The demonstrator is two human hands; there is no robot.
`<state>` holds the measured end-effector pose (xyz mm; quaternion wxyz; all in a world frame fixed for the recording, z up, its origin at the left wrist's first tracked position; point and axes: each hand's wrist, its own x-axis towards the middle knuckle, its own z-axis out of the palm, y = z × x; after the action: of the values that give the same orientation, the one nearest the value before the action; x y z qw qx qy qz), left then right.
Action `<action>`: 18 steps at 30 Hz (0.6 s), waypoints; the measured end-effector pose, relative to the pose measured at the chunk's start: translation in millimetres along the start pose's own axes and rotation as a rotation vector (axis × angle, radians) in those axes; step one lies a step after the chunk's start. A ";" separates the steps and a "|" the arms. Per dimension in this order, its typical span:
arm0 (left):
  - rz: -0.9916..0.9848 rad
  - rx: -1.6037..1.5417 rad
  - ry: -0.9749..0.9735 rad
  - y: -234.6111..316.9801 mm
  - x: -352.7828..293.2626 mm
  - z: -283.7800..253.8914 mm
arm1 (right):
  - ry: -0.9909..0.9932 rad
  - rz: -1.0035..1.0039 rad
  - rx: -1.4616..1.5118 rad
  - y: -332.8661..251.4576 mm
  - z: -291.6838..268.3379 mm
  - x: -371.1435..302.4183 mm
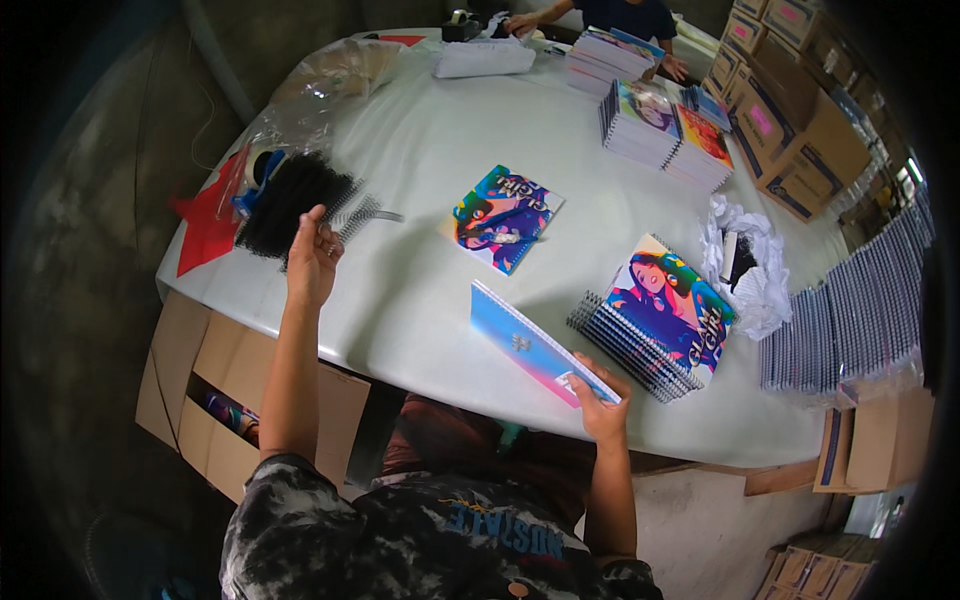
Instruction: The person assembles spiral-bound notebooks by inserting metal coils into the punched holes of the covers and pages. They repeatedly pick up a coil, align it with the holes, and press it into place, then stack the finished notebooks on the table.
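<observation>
My right hand (600, 400) grips the lower right end of a thin notebook (525, 340) with a blue-to-pink cover, tilted above the table's near edge. A row of small holes or loops runs along its upper long edge. My left hand (314, 262) is raised at a pile of black spiral binding coils (290, 205), its fingers curled together; whether a coil is between them I cannot make out. Looser coils (362, 214) spread just right of those fingers. A colourful notebook (500, 210) lies mid-table with a pen-like tool (505, 238) on it. Right of my right hand sits a stack of spiral-bound notebooks (670, 315).
More bound notebook stacks (650, 120) stand at the far right, with a long row (850, 310) along the right edge. Crumpled white paper (765, 290) surrounds a dark item. A tape dispenser (258, 180), plastic bags (320, 85) and cartons (800, 140) border the table. Another person (630, 15) works opposite.
</observation>
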<state>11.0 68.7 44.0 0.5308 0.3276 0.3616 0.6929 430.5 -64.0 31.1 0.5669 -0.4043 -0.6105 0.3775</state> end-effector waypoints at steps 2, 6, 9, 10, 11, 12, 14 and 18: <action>-0.020 -0.068 0.128 10.3 -17.1 57.7 | 0.018 0.011 -0.003 0.5 -0.6 -2.3; -0.161 0.467 -0.283 6.9 -54.9 106.0 | 0.051 0.024 -0.024 1.5 -0.7 -4.1; -0.078 0.951 -0.633 -3.8 -75.3 133.8 | 0.063 0.037 -0.042 3.8 -3.2 -2.2; -0.033 1.011 -0.651 -10.8 -73.3 133.7 | 0.068 0.042 -0.044 4.5 -3.2 -2.0; 0.011 1.071 -0.668 -16.6 -71.0 131.5 | 0.064 0.034 -0.042 4.4 -2.7 -1.6; 0.019 1.086 -0.676 -16.8 -69.0 133.3 | 0.065 0.022 -0.043 4.8 -3.3 0.4; 0.036 1.116 -0.689 -16.3 -65.6 136.8 | 0.070 0.001 -0.034 6.2 -3.8 3.4; 0.061 1.058 -0.724 -17.9 -62.3 136.1 | 0.060 0.012 -0.020 5.4 -3.2 3.5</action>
<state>147.7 32.1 95.7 0.3659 0.7687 0.4428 0.2811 434.0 -58.7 27.7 0.5785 -0.4247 -0.5946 0.3626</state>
